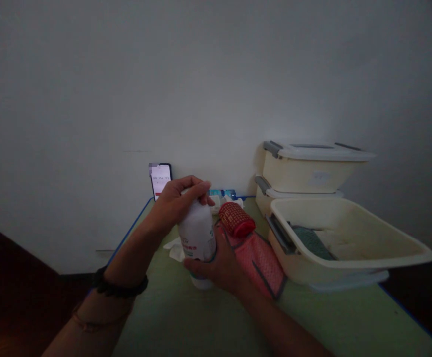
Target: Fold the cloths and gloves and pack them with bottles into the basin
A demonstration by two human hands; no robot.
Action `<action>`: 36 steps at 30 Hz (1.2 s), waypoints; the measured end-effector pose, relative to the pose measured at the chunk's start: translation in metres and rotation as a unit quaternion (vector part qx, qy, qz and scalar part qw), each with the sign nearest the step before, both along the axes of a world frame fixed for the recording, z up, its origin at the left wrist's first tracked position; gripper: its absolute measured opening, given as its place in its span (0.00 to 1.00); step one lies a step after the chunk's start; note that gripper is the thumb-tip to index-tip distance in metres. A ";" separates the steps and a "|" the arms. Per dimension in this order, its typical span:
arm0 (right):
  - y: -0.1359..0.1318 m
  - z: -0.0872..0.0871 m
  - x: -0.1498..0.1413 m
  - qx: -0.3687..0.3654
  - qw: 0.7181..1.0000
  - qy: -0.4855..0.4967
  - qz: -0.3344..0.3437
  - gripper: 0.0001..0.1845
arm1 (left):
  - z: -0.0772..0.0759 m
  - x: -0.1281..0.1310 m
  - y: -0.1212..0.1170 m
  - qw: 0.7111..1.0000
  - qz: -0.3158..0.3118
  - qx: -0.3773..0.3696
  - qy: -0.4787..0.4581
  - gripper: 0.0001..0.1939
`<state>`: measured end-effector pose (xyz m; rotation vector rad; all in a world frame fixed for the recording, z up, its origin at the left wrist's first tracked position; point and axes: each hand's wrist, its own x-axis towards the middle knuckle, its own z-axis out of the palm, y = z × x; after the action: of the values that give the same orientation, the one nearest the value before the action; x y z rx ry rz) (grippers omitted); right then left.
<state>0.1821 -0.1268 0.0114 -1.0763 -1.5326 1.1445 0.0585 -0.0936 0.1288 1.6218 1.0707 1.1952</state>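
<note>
A white bottle [197,230] with printed lettering stands slightly tilted over the table in front of me. My left hand [181,201] is closed over its top, fingers curled, so the cap is hidden. Lower down, my right hand [219,263] wraps round the bottle from the right, with the thumb across its front. Just behind my right hand lie a red patterned cylinder [236,218] and a pink cloth [258,258] with grey trim. A crumpled white tissue [175,249] shows to the left of the bottle.
An open cream bin [350,267] holding a green-grey cloth [312,241] stands on the right. Behind it are stacked lidded boxes [305,173]. A phone [161,178] showing a timer leans against the wall. Blue-and-white packets [223,194] lie at the back of the green table [186,327].
</note>
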 end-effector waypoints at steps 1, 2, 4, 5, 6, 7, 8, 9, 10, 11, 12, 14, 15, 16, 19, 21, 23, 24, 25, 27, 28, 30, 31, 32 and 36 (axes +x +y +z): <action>-0.001 -0.001 -0.001 0.018 1.000 -0.007 -0.009 0.34 | 0.001 0.001 -0.002 1.000 -0.003 0.010 0.006 0.16; -0.001 -0.001 -0.001 0.033 0.999 -0.011 -0.015 0.34 | 0.002 0.002 -0.004 1.000 -0.006 0.021 0.011 0.16; -0.002 0.000 -0.001 0.057 0.998 -0.020 -0.022 0.34 | 0.006 0.003 -0.009 0.999 -0.013 0.041 0.019 0.17; -0.002 0.001 -0.001 0.066 0.997 -0.027 -0.025 0.35 | 0.007 0.003 -0.011 0.998 -0.016 0.048 0.022 0.17; -0.002 0.002 -0.001 0.073 0.996 -0.035 -0.028 0.35 | 0.008 0.003 -0.012 0.998 -0.020 0.053 0.025 0.17; -0.002 0.002 0.000 0.079 0.995 -0.044 -0.033 0.35 | 0.009 0.002 -0.012 0.998 -0.024 0.056 0.025 0.17; -0.002 0.002 -0.001 0.081 0.994 -0.055 -0.038 0.35 | 0.009 0.002 -0.011 0.998 -0.029 0.056 0.024 0.17; -0.001 0.001 -0.001 0.081 0.994 -0.064 -0.042 0.35 | 0.008 0.001 -0.010 0.998 -0.034 0.055 0.023 0.17; -0.001 0.000 -0.001 0.078 0.994 -0.070 -0.042 0.34 | 0.007 0.001 -0.008 0.998 -0.041 0.052 0.023 0.17; -0.001 -0.002 -0.002 0.076 0.994 -0.073 -0.040 0.33 | 0.006 0.001 -0.006 0.997 -0.047 0.049 0.023 0.18; -0.001 -0.004 -0.003 0.075 0.994 -0.073 -0.039 0.33 | 0.004 0.001 -0.003 0.997 -0.057 0.046 0.024 0.18; -0.001 -0.007 -0.005 0.080 0.993 -0.070 -0.041 0.33 | 0.002 0.000 -0.001 0.996 -0.079 0.040 0.027 0.18; -0.002 -0.008 -0.006 0.084 0.993 -0.070 -0.043 0.33 | 0.001 0.000 0.000 0.995 -0.090 0.037 0.027 0.18; -0.002 -0.009 -0.006 0.087 0.993 -0.069 -0.043 0.34 | 0.000 0.000 -0.001 0.994 -0.100 0.034 0.029 0.18; -0.004 -0.010 -0.007 0.088 0.993 -0.069 -0.031 0.36 | -0.001 -0.001 -0.002 0.992 -0.114 0.031 0.035 0.17; -0.004 -0.010 -0.007 0.088 0.993 -0.077 -0.030 0.37 | -0.001 -0.002 -0.002 0.992 -0.118 0.035 0.034 0.16; -0.003 -0.009 -0.007 0.084 0.992 -0.089 -0.036 0.37 | -0.003 -0.004 -0.001 0.992 -0.122 0.033 0.027 0.17; -0.003 -0.009 -0.007 0.082 0.992 -0.090 -0.039 0.37 | -0.003 -0.004 0.000 0.992 -0.123 0.030 0.023 0.17; -0.003 -0.010 -0.007 0.081 0.992 -0.088 -0.040 0.38 | -0.004 -0.005 0.001 0.992 -0.123 0.027 0.020 0.17; -0.003 -0.010 -0.008 0.080 0.993 -0.079 -0.038 0.38 | -0.006 -0.006 0.002 0.993 -0.118 0.022 0.018 0.17; -0.003 -0.011 -0.008 0.079 0.993 -0.077 -0.036 0.39 | -0.006 -0.006 0.003 0.993 -0.117 0.022 0.017 0.17; -0.002 -0.012 -0.007 0.076 0.994 -0.077 -0.034 0.40 | -0.007 -0.006 0.004 0.993 -0.117 0.023 0.012 0.17; -0.002 -0.011 -0.007 0.073 0.994 -0.076 -0.033 0.41 | -0.008 -0.006 0.004 0.993 -0.118 0.023 0.008 0.17; -0.001 -0.011 -0.007 0.069 0.994 -0.073 -0.031 0.41 | -0.008 -0.006 0.005 0.993 -0.117 0.023 0.006 0.17; -0.001 -0.001 -0.003 0.069 0.997 -0.032 -0.011 0.38 | -0.006 -0.006 0.005 0.993 -0.110 0.028 0.016 0.17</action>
<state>0.1793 -0.1275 0.0106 -1.0436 -1.6214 0.9821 0.0527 -0.0887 0.1226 1.7584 0.8588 1.0631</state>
